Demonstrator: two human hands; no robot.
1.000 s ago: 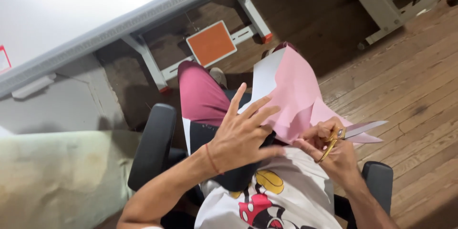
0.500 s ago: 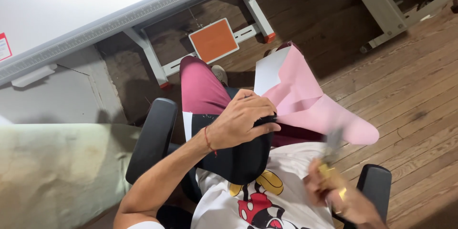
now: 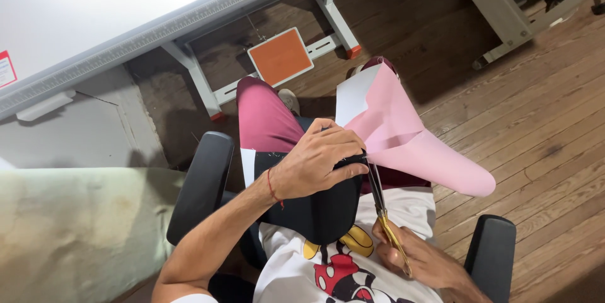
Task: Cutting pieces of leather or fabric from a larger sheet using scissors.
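A: From the head camera, what's different from a moment ago?

B: The scissors [image 3: 384, 215] are back at the work. Half a second back I saw the right hand [image 3: 423, 264] swung out low by the chair arm, blades clear of everything. Now it sits close to the belly, clenched round the gold handles, with the dark blades pointing up to the edge of the black piece [image 3: 315, 205].

A: And the left hand [image 3: 318, 161]?

B: A second ago its fingers were spread wide; now they're curled down, grasping the top of the black piece and pinning it on the lap.

A: Where's the pink sheet [image 3: 409, 142]?

B: Draped over the right thigh, folded, its tip hanging out over the wood floor [image 3: 542, 126]. It touches the black piece near the blades.

A: So what does that mean?

B: I judge a cut is being lined up. Whether the blades are parted, I can't tell.
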